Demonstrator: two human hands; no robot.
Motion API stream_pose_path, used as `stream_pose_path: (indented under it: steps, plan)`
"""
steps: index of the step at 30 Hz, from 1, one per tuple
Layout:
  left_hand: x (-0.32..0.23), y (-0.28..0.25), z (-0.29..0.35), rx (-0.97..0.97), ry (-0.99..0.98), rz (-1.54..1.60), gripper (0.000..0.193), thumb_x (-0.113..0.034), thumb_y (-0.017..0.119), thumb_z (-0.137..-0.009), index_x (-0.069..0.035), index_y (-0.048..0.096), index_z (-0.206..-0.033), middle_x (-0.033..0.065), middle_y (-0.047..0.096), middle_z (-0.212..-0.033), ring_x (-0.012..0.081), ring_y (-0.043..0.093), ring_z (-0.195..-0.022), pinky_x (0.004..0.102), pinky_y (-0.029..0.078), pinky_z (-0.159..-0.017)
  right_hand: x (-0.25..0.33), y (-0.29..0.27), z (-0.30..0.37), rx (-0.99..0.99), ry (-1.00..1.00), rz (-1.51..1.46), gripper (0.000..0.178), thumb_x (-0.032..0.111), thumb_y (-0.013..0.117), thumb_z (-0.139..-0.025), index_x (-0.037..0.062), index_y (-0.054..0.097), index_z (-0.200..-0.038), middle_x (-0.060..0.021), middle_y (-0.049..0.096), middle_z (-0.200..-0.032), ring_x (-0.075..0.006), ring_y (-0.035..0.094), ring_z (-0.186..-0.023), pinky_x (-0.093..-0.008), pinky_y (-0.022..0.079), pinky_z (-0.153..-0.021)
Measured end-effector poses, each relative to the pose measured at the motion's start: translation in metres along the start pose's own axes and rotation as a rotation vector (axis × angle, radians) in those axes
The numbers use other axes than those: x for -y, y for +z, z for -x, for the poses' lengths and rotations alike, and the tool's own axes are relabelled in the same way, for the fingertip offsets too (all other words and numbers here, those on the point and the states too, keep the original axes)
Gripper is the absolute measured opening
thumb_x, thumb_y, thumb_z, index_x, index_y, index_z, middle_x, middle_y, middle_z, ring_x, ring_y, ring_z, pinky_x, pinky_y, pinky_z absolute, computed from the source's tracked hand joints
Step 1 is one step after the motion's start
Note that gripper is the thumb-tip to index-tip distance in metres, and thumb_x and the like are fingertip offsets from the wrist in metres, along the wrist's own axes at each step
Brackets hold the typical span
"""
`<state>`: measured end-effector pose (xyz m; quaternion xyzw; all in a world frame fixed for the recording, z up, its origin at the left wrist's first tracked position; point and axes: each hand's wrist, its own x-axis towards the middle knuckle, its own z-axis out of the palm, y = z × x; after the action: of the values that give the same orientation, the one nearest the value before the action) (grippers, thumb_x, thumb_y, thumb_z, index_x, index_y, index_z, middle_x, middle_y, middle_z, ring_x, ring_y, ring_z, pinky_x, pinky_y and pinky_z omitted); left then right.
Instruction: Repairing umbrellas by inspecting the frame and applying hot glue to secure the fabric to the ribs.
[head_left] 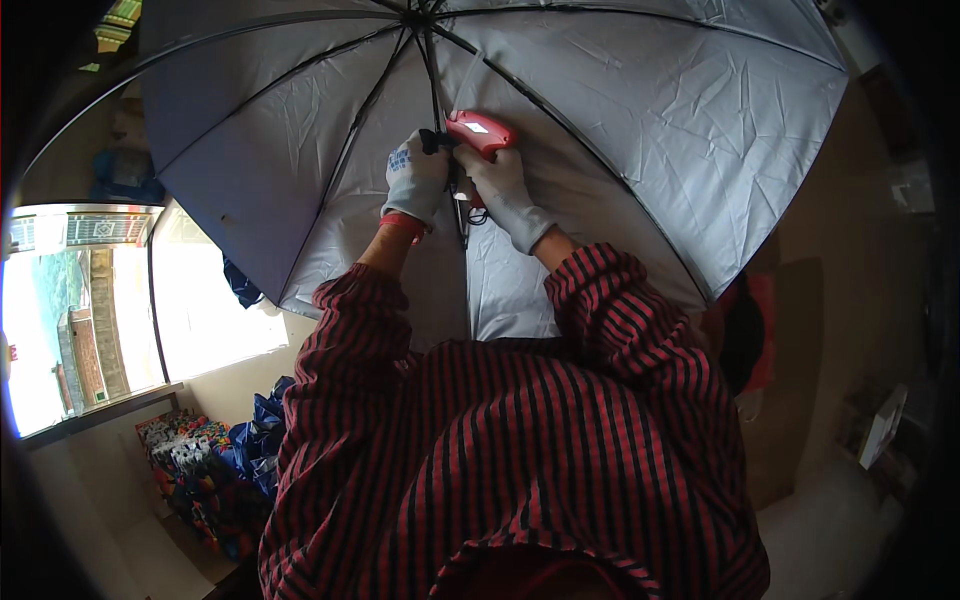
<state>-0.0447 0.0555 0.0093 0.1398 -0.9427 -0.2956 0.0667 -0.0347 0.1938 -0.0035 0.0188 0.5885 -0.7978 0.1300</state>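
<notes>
An opened umbrella (690,130) fills the upper view, its silvery inner side facing me and its dark ribs running out from a hub at the top. Both my hands wear pale gloves and meet near its middle. My left hand (415,180), with a red band at the wrist, is closed on a small black part (434,141) by the ribs; what that part is does not show clearly. Just to the right, my right hand (500,190) grips a red handheld tool (482,131) with a white label. My fingers hide its lower part.
At the lower left lies a pile of multicoloured cloth (205,470) beside dark blue folded fabric (262,430). A bright window (200,300) is on the left. Behind my right arm stands something red and black (745,335).
</notes>
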Motion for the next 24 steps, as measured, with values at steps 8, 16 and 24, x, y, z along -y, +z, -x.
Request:
stream_pose_path:
  steps: [8,16,24]
  plan:
    - [0.006,0.008,-0.004,-0.051,0.048,0.077,0.022,-0.025,0.060,-0.081,-0.006,0.067,-0.091,0.0178,0.068,-0.085,0.0379,0.065,-0.084,0.0437,0.051,-0.075,0.013,-0.005,0.008,0.016,0.043,0.143,0.019,0.021,0.064,-0.087,0.0018,0.065,-0.082,0.0032,0.059,-0.069,-0.0050,0.057,-0.062,-0.0244,0.046,-0.057]
    - [0.010,0.008,-0.003,-0.087,0.051,0.113,0.020,-0.024,0.060,-0.081,-0.007,0.067,-0.090,0.0171,0.068,-0.083,0.0369,0.065,-0.081,0.0428,0.051,-0.072,0.007,-0.025,-0.024,0.098,0.011,0.091,0.026,0.023,0.072,-0.084,0.0030,0.069,-0.101,-0.0014,0.067,-0.089,-0.0078,0.061,-0.079,-0.0258,0.049,-0.071]
    - [0.012,0.010,-0.004,-0.087,0.042,0.108,0.021,-0.025,0.061,-0.081,-0.008,0.068,-0.091,0.0170,0.068,-0.084,0.0366,0.065,-0.081,0.0423,0.051,-0.073,0.007,-0.009,-0.004,-0.005,-0.067,0.191,0.022,0.023,0.068,-0.084,0.0018,0.066,-0.079,0.0038,0.059,-0.069,-0.0045,0.051,-0.062,-0.0262,0.042,-0.057]
